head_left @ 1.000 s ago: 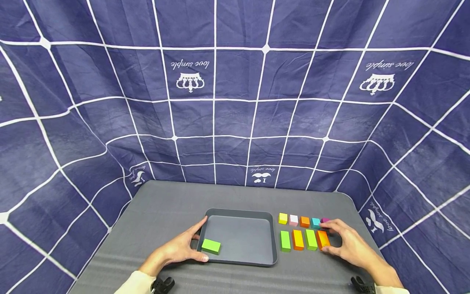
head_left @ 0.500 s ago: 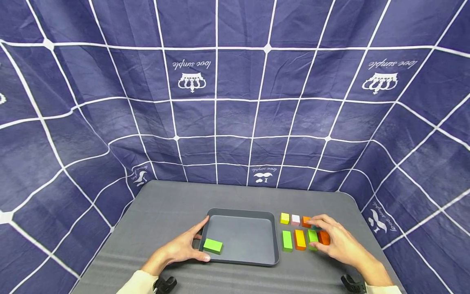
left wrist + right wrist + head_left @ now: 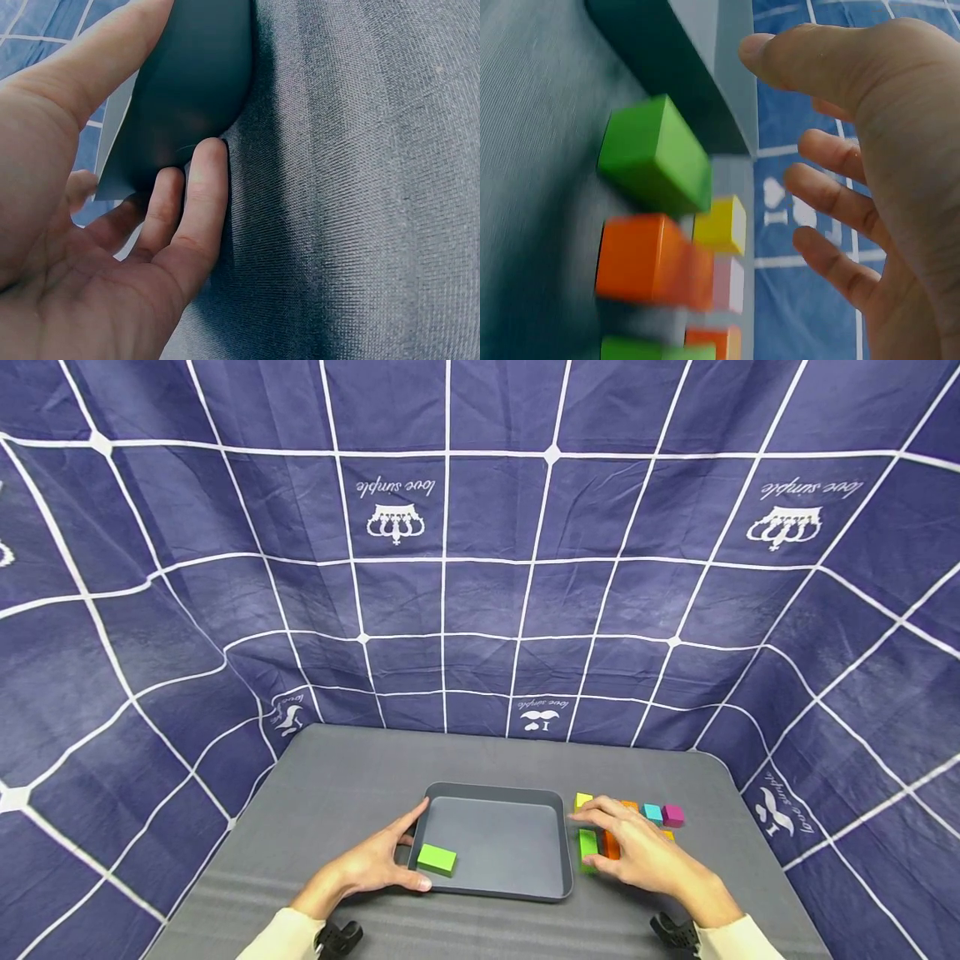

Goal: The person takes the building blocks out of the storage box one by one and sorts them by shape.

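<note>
My left hand [image 3: 375,860] grips the left end of a shallow grey tray [image 3: 510,843]. In the left wrist view, the thumb lies along the tray's wall [image 3: 187,82] and the fingers are bent against its underside corner. Inside the tray, at the near left, lies a light green block [image 3: 437,859]. My right hand [image 3: 645,852] hovers over the rows of blocks just right of the tray, fingers spread and holding nothing. Nearest to it are an upright-looking green block [image 3: 652,154] and an orange block [image 3: 637,259]; the hand partly hides the row in the head view.
Behind the long blocks is a row of small cubes: yellow [image 3: 718,225], pink [image 3: 729,281], orange, teal [image 3: 652,813] and purple [image 3: 672,816]. Grey cloth [image 3: 360,768] covers the table. A blue curtain with white lines [image 3: 480,602] surrounds its back and sides.
My right hand has moved left across the blocks, from the orange block at the far right end to the green one beside the tray. The left hand stays on the tray.
</note>
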Available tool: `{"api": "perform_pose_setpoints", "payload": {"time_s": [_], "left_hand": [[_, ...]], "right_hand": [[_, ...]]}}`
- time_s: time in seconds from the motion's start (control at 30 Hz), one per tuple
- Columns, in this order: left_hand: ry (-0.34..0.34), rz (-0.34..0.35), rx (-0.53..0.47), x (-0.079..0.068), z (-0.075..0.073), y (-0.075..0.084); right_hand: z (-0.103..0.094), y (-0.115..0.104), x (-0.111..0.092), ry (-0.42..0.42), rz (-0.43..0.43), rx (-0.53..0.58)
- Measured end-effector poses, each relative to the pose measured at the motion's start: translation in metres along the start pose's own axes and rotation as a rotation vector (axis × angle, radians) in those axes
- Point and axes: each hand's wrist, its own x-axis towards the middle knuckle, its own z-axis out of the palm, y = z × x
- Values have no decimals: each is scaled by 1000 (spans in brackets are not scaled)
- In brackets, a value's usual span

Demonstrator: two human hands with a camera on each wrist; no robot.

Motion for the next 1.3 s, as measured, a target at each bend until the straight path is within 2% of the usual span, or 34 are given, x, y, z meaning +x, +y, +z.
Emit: {"api": "perform_pose_setpoints", "payload": {"time_s": [0.33, 0.53, 0.67, 0.87, 1.07, 1.3], "left_hand": [[-10, 14, -24, 0, -1, -3], [-8, 19, -29, 0, 0, -5], [-10, 22, -35, 0, 2, -6], [-14, 33, -55, 0, 2, -7], [-18, 24, -61, 0, 1, -6], [-23, 17, -34, 0, -2, -6]], "right_hand": [[15, -28, 51, -168, -48, 91], [30, -43, 79, -251, -125, 112], [41, -53, 95, -314, -157, 130], [55, -65, 119, -421, -157, 114], [71, -74, 142, -484, -197, 146], [92, -82, 159, -561, -227, 169]]}}
